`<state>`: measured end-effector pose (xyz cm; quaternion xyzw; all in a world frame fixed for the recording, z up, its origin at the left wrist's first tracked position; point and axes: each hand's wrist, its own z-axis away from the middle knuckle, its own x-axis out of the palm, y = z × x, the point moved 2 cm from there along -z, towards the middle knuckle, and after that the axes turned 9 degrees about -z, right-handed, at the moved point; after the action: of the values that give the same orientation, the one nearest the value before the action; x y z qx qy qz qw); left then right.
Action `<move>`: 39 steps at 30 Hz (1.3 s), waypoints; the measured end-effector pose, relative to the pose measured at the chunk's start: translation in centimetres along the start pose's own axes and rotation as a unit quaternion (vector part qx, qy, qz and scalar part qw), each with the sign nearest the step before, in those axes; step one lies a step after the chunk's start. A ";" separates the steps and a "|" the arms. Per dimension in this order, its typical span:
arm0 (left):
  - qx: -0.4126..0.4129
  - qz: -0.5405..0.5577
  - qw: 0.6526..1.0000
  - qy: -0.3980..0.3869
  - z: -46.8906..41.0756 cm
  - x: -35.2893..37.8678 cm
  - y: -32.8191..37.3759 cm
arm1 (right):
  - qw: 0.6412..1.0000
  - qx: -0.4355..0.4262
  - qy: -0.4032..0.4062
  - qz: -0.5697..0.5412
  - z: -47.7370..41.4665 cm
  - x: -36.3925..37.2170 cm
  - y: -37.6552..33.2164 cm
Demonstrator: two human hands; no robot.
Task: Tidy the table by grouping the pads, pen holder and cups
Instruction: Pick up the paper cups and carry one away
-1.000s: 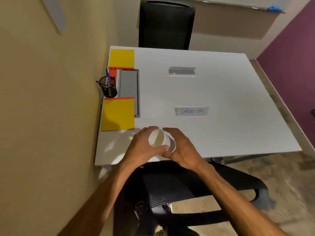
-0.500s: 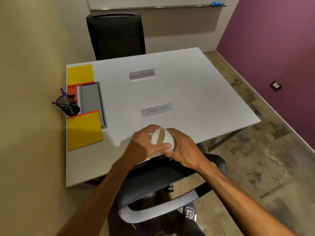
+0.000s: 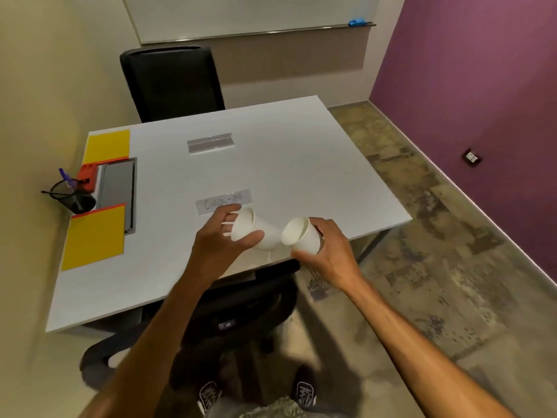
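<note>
Above the near edge of the white table [image 3: 301, 152], two white paper cups are held apart, one in each hand.

The left hand [image 3: 220, 245] is closed around the left cup [image 3: 253, 230], thumb across its mouth; the right hand [image 3: 328, 251] is wrapped around the right cup [image 3: 301, 235], both cups tipped on their sides with mouths turned toward the camera. A paper label [image 3: 224, 201] lies just beyond the left hand, its writing blurred and unreadable. Along the table's left edge two yellow pads [image 3: 95, 236] flank a grey recessed tray [image 3: 117, 188], with a black mesh pen holder [image 3: 70, 196] and a red block [image 3: 87, 173] beside it. A black chair [image 3: 174, 82] is placed at the far edge, below a whiteboard [image 3: 241, 13]; a purple wall [image 3: 482, 86] is seen to the right.
</note>
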<state>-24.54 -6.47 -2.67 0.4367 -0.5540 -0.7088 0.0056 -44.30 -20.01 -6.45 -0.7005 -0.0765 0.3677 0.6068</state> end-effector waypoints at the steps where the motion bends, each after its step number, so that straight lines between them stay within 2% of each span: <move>1: -0.017 0.021 1.000 0.004 0.0 0.9 0.7 | 0.999 0.018 0.016 -0.024 0.0 -1.4 0.5; 3: -0.038 0.059 0.998 0.006 -0.2 2.6 2.0 | 0.995 0.044 0.045 -0.080 -0.1 -4.0 1.3; 7: -0.028 0.074 0.997 0.019 -0.8 5.4 3.9 | 0.974 0.084 0.075 -0.196 -0.5 -7.6 3.1; 13: -0.028 0.061 0.997 0.023 -3.7 9.0 4.6 | 0.955 0.120 0.082 -0.258 -2.5 -10.6 5.0; 19: 0.022 -0.020 0.999 0.044 -9.0 12.4 4.4 | 0.964 0.111 0.045 -0.237 -7.5 -12.0 6.7; 24: -0.013 -0.039 0.999 0.028 -15.7 15.4 2.6 | 0.984 0.096 0.043 -0.146 -14.8 -12.1 8.6; 27: -0.023 -0.076 0.996 0.028 -19.9 16.8 1.2 | 0.993 0.068 0.014 -0.097 -19.7 -11.4 9.8; 31: -0.061 -0.113 0.992 0.010 -24.8 17.9 -1.4 | 0.996 0.073 -0.030 -0.048 -25.4 -9.2 11.1; 39: -0.089 -0.233 0.967 -0.057 -32.2 20.2 -6.6 | 0.998 -0.005 -0.064 0.028 -30.3 -5.0 13.1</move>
<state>-13.72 -38.98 -20.42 0.5102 -0.3708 -0.7608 -0.1528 -33.93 -50.11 -16.43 -0.6805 -0.0971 0.4284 0.5865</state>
